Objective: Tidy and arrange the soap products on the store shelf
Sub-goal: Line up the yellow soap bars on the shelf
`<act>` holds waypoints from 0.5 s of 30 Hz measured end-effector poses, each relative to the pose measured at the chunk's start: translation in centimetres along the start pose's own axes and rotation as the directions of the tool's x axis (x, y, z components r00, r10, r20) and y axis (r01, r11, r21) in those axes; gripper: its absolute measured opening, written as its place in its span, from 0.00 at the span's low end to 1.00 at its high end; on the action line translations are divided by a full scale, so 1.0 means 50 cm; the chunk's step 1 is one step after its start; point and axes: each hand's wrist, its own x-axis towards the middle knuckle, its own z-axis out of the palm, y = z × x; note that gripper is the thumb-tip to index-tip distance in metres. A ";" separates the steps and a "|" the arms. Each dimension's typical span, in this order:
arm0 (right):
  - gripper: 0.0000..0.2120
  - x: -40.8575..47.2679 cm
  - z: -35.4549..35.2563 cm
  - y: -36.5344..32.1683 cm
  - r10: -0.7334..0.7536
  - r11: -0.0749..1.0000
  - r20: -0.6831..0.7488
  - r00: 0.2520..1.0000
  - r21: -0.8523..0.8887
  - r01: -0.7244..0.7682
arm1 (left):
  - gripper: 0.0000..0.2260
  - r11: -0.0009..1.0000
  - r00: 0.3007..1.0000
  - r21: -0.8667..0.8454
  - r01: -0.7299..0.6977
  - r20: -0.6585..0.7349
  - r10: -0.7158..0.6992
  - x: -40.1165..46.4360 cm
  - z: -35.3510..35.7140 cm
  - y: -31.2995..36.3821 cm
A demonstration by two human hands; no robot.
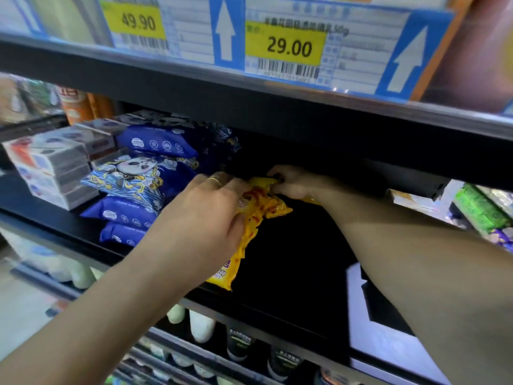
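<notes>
Two yellow price tags on the upper shelf edge read "49.90" (138,21) at 11 o'clock and "29.00" (288,47) at 12 o'clock, each over a barcode and beside a white arrow on blue; the smaller print around them is too blurred to read. On the black middle shelf (291,273) a yellow soap packet (251,218) lies near the centre, its long axis running from 7 o'clock at the shelf's front lip to 1 o'clock toward the dark back, with the letters "ap" legible at its near end; the red printing along it cannot be made out. The left hand (205,215), a ring on one finger, lies over the packet's left side with fingers curled round it, grasping it. The right hand (291,184) reaches in from 4 o'clock and pinches the far end of the same packet. Just beside the left hand, at 9 o'clock, sit stacked blue packets (138,190), one showing a cartoon panda face; their lettering is too small to read. Further toward 9 o'clock stand stacked grey and white boxes (52,168). On the shelf below, at 6 o'clock, white bottles (201,326) stand next to dark-labelled ones
</notes>
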 end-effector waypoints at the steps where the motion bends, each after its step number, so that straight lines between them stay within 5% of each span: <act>1: 0.25 0.003 0.004 -0.002 0.005 1.000 -0.014 1.000 0.009 -0.004 | 0.22 0.998 0.999 0.059 -0.011 0.037 0.009 -0.001 0.005 -0.003; 10: 0.16 -0.009 0.007 -0.016 0.057 0.998 -0.238 0.969 -0.010 -0.061 | 0.19 0.990 0.997 0.133 -0.054 0.065 0.045 0.007 0.015 -0.021; 15: 0.18 -0.056 -0.033 0.027 0.107 0.993 -0.300 0.948 -0.007 -0.115 | 0.16 0.991 0.996 0.127 -0.030 -0.083 0.041 0.005 0.009 -0.028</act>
